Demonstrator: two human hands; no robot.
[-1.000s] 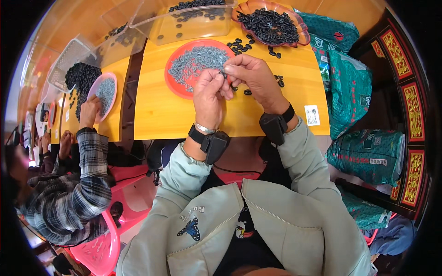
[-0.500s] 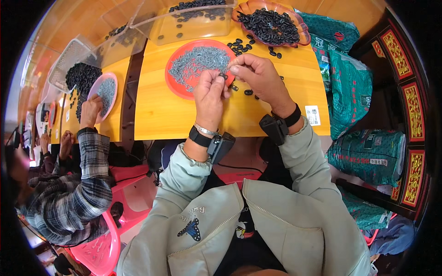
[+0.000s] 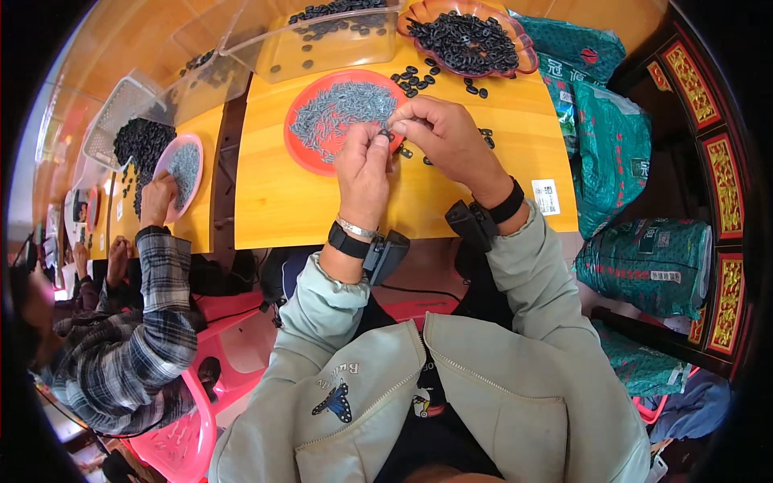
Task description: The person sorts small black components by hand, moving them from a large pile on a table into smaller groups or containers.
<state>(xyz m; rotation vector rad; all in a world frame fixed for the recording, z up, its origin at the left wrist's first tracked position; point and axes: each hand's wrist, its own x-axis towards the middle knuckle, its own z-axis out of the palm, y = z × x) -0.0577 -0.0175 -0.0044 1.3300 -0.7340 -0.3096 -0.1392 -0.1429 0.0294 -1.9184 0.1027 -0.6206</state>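
Observation:
My left hand (image 3: 361, 169) is closed, pinching a small black plastic piece (image 3: 386, 134) between thumb and forefinger. Close against it, my right hand (image 3: 451, 143) is closed too, its thumb and forefinger tips meeting at that piece. Whatever tiny thing those right fingertips hold is too small to name. Both hands are over the near right rim of a red round plate (image 3: 299, 153), which holds a heap of small grey metal screws or pins (image 3: 342, 109). Beside and behind my right hand lie loose black oval pieces (image 3: 415, 79) on the yellow wooden table (image 3: 266, 201).
A scalloped amber dish (image 3: 527, 60) full of black pieces stands at the back right, near a clear plastic bin (image 3: 322, 64). Green sacks (image 3: 612, 153) lean along the right. At left, a co-worker's hand (image 3: 159, 196) reaches to a pink plate (image 3: 196, 173).
My right hand has come left and slightly down, so its fingertips now meet the black piece in my left hand. The whole view has shifted slightly.

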